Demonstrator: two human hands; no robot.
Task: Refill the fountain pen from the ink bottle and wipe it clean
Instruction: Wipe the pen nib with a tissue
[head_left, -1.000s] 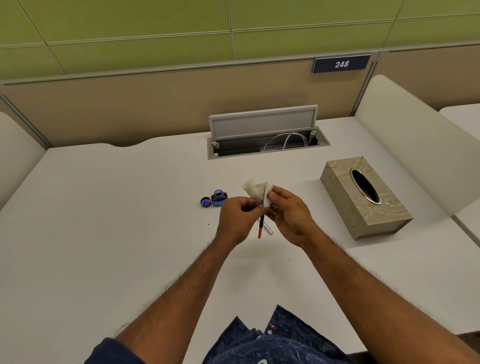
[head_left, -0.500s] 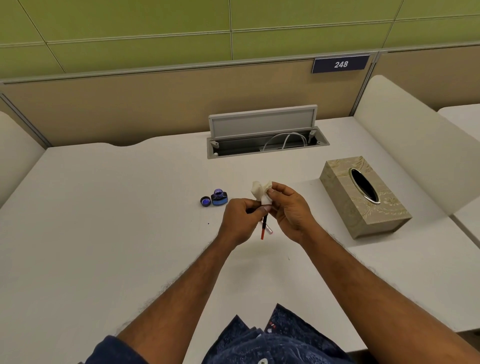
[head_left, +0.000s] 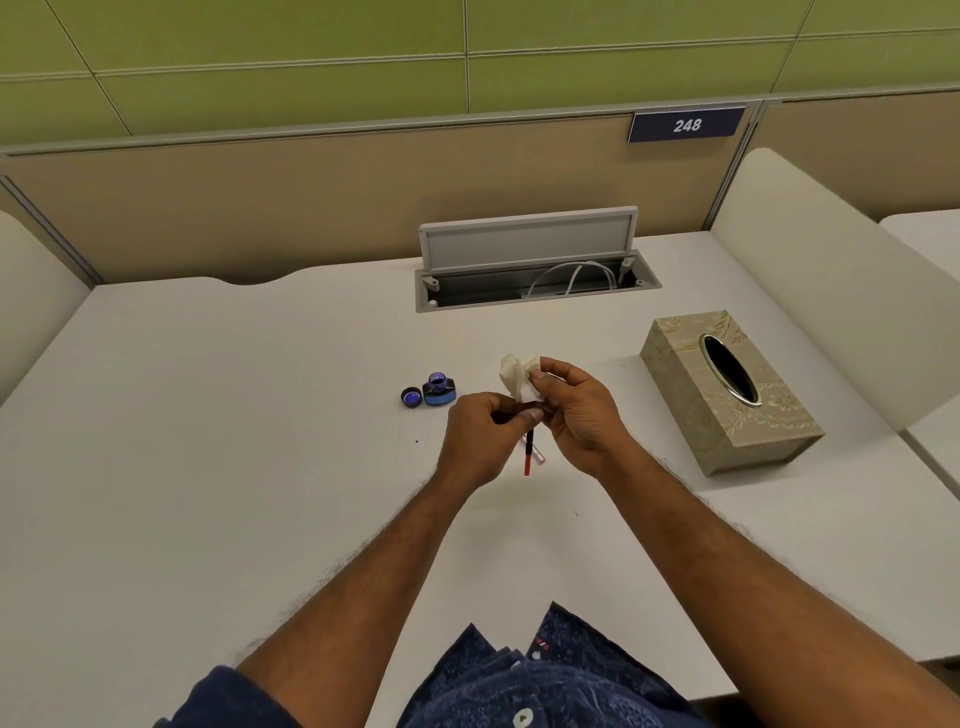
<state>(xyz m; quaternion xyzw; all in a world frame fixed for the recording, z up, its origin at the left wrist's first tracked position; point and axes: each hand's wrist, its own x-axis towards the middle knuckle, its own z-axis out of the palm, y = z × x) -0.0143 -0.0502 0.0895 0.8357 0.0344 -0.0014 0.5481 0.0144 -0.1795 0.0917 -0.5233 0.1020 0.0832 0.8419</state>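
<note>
Desk 248: a person at a white worktop holds a fountain pen and a crumpled tissue together above the surface, just right of the open ink bottle. The left hand has its grip clamped on the pen's dark upper section. Thumb and forefinger pinch it so that the slim body hangs down toward the person, its lower end red. The right hand has its grip closed on the tissue, thumb and fingertips pinching the white paper round the pen's top end, which is hidden in the folds. The loose part of the tissue sticks up above the fingers.

The small blue ink bottle stands upright with its mouth uncovered, and its cap lies just to its left, inner side up. A small clear piece lies on the worktop right of the bottle, partly behind the hanging pen; what it is cannot be told. Well to the right of the bottle sits a beige patterned tissue box with an oval opening. Beyond the bottle a cable hatch stands with its lid raised and a white cable inside. A blue plate on the partition beyond the bottle reads 248.
</note>
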